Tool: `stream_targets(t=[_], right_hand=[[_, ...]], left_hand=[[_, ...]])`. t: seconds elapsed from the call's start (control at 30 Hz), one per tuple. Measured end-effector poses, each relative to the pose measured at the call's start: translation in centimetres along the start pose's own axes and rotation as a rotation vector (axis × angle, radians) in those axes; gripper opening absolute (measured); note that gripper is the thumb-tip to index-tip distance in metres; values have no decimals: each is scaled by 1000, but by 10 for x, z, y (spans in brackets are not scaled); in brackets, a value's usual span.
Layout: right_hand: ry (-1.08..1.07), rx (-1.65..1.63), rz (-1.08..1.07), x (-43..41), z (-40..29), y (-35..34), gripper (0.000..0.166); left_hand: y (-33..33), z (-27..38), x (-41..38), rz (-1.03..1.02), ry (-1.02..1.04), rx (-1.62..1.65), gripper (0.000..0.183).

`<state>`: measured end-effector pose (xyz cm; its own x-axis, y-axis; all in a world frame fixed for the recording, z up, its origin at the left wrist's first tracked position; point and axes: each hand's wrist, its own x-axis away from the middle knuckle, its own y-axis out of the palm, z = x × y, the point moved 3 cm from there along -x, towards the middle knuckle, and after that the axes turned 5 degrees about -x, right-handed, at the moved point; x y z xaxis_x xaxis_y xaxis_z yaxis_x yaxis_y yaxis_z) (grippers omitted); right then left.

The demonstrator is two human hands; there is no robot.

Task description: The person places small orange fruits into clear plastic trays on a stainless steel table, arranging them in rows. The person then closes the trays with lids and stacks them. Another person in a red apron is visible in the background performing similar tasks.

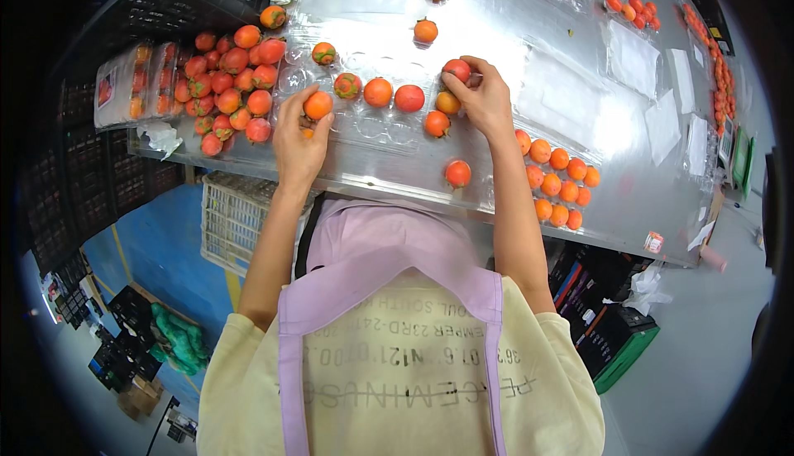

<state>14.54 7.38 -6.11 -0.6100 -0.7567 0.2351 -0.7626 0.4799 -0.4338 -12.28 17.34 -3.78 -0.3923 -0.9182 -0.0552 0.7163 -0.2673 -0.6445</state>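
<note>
My left hand point(299, 146) has its fingers around an orange persimmon point(317, 105) at the left end of a clear plastic tray with round hollows point(384, 128). Part of another orange fruit shows below that hand. Farther right, my right hand point(488, 99) pinches a redder persimmon point(457, 71) between thumb and fingers. Just under it sit a yellowish persimmon point(447, 103) and an orange one point(437, 124). Between my hands, a green-leaved persimmon point(347, 86), an orange one point(378, 92) and a red one point(409, 98) form a row on the tray.
Loose persimmons point(229, 100) are heaped at the left beside packed clear boxes point(133, 84). A filled tray of persimmons point(559, 159) lies right of my right forearm. A single persimmon point(458, 173) rests near the front edge of the metal table point(384, 184). Below stands a white plastic crate point(232, 220).
</note>
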Motion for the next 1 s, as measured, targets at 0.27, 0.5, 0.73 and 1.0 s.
stream_targets(t=[0.27,0.5,0.73,1.0], right_hand=[[-93,-711,-80,46,-26,-9,47],[-252,-664,-55,68,-34,-8,50],[-380,-297,-122,77,-46,-4,45],[59,172,-23,39,-8,-10,49]], left_hand=[[1,14,-28,67,152,-10,42],[-5,69,-27,36,128,-176,43],[54,76,9,-669,-391,772,41],[21,51,-46,-177,73,-104,45]])
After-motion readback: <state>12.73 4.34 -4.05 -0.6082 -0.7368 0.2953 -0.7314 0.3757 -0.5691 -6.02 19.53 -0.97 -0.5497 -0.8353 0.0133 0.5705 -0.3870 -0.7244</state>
